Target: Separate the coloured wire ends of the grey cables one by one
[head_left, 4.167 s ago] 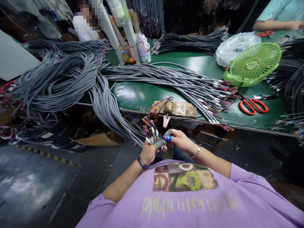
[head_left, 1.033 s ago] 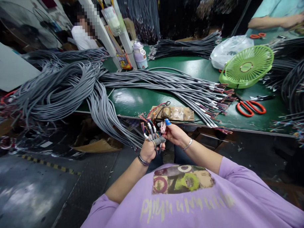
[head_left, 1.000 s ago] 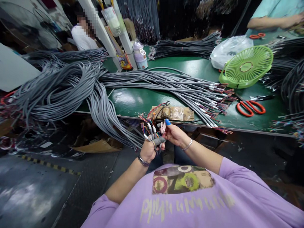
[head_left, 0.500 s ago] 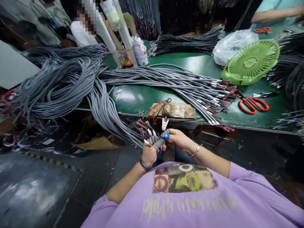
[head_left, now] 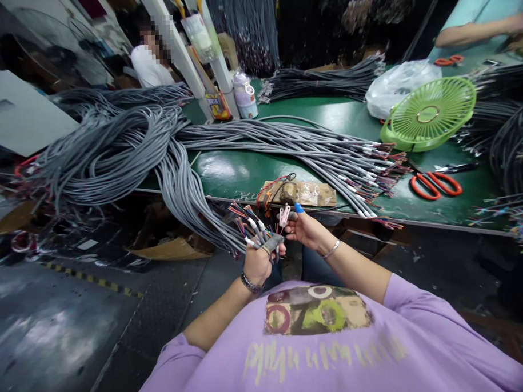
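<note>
My left hand (head_left: 259, 263) is closed round the ends of several grey cables (head_left: 259, 237). White sleeves and fanned-out coloured wires (head_left: 241, 211) stick up above the fist, and a grey cover wraps a finger. My right hand (head_left: 308, 233) is just to the right, its blue-tipped thumb raised apart from the curled fingers; nothing shows clearly between them. Its fingertips are beside a pale pink clip (head_left: 284, 216) at the table edge. Whether they touch the clip or the thin wires near it is hard to see.
On the green table (head_left: 226, 163) lie a long grey cable bundle (head_left: 276, 139), a taped wooden block (head_left: 310, 193) and red-handled scissors (head_left: 435, 185). Behind are a green fan (head_left: 430, 114), a plastic bag (head_left: 399, 85) and a bottle (head_left: 245, 96). Two other people sit beyond.
My right thumb and fingers were together near the left fist half a second ago; now the thumb is lifted and the hand is up by the clip. The left hand keeps its cables.
</note>
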`<state>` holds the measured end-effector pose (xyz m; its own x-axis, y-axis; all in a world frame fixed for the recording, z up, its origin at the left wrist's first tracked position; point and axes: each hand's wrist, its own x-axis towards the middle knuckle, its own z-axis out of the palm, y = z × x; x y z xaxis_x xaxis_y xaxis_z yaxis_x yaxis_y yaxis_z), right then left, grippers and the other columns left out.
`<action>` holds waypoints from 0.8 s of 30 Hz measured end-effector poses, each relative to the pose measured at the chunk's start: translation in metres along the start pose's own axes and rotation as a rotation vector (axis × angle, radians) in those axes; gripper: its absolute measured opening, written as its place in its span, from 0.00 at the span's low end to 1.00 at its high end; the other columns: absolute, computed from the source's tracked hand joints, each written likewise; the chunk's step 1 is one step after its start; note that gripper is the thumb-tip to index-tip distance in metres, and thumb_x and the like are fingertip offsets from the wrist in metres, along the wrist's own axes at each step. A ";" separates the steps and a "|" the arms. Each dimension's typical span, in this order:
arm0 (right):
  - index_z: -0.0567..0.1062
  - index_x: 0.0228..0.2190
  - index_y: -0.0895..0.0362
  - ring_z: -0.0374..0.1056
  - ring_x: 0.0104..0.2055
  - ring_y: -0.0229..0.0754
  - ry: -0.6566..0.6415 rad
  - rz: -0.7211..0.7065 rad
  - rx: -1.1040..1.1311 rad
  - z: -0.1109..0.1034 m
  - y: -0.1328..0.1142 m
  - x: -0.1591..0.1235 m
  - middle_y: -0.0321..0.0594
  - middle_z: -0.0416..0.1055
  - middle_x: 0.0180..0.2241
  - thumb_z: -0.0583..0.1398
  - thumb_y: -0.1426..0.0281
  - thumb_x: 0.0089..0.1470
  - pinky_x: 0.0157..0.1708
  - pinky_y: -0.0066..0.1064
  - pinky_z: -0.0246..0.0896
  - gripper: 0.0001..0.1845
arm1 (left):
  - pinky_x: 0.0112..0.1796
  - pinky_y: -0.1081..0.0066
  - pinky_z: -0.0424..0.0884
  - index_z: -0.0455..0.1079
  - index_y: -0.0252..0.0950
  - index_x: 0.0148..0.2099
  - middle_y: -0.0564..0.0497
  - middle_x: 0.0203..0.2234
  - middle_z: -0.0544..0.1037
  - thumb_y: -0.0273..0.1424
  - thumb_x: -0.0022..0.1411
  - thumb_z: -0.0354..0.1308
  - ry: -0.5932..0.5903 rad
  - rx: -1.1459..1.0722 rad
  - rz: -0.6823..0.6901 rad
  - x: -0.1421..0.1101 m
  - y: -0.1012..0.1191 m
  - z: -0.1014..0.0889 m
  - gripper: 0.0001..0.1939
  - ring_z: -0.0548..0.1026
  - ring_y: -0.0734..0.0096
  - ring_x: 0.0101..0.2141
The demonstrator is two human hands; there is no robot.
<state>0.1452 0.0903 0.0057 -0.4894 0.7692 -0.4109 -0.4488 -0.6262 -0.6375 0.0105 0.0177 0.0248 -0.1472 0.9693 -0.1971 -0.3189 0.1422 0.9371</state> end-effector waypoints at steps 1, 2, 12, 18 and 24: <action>0.74 0.31 0.58 0.62 0.23 0.32 -0.014 -0.012 0.003 0.002 -0.002 0.003 0.38 0.71 0.26 0.54 0.52 0.55 0.24 0.24 0.62 0.22 | 0.16 0.78 0.57 0.70 0.33 0.24 0.52 0.15 0.74 0.37 0.44 0.65 0.003 0.004 -0.009 0.001 0.001 0.001 0.13 0.70 0.77 0.16; 0.75 0.31 0.58 0.63 0.23 0.33 -0.019 -0.027 0.006 0.004 -0.003 0.005 0.38 0.71 0.25 0.55 0.53 0.55 0.24 0.24 0.62 0.21 | 0.16 0.78 0.57 0.70 0.33 0.24 0.52 0.15 0.74 0.38 0.44 0.65 0.005 0.005 -0.014 0.002 0.001 0.002 0.13 0.70 0.77 0.16; 0.77 0.29 0.60 0.60 0.22 0.31 0.038 -0.128 0.066 0.013 0.001 0.010 0.35 0.68 0.21 0.60 0.55 0.51 0.23 0.23 0.58 0.18 | 0.16 0.78 0.57 0.70 0.32 0.23 0.52 0.14 0.73 0.36 0.46 0.65 -0.019 0.032 -0.008 0.009 -0.007 0.005 0.12 0.69 0.78 0.16; 0.75 0.32 0.58 0.63 0.24 0.34 0.018 -0.053 0.083 0.011 0.002 0.008 0.37 0.70 0.23 0.56 0.51 0.53 0.25 0.26 0.60 0.23 | 0.17 0.77 0.61 0.69 0.33 0.24 0.53 0.14 0.73 0.38 0.45 0.66 -0.009 0.013 -0.031 0.007 -0.008 0.003 0.14 0.69 0.77 0.15; 0.75 0.31 0.59 0.64 0.24 0.35 -0.035 0.024 0.098 0.012 -0.004 0.000 0.38 0.70 0.23 0.51 0.51 0.57 0.25 0.26 0.62 0.25 | 0.17 0.77 0.59 0.70 0.34 0.24 0.53 0.15 0.73 0.35 0.47 0.65 -0.016 0.018 0.048 -0.002 -0.006 -0.002 0.10 0.70 0.77 0.17</action>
<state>0.1381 0.0917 0.0161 -0.5260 0.7500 -0.4011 -0.5066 -0.6551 -0.5606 0.0105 0.0147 0.0190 -0.1465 0.9782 -0.1473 -0.2950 0.0990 0.9504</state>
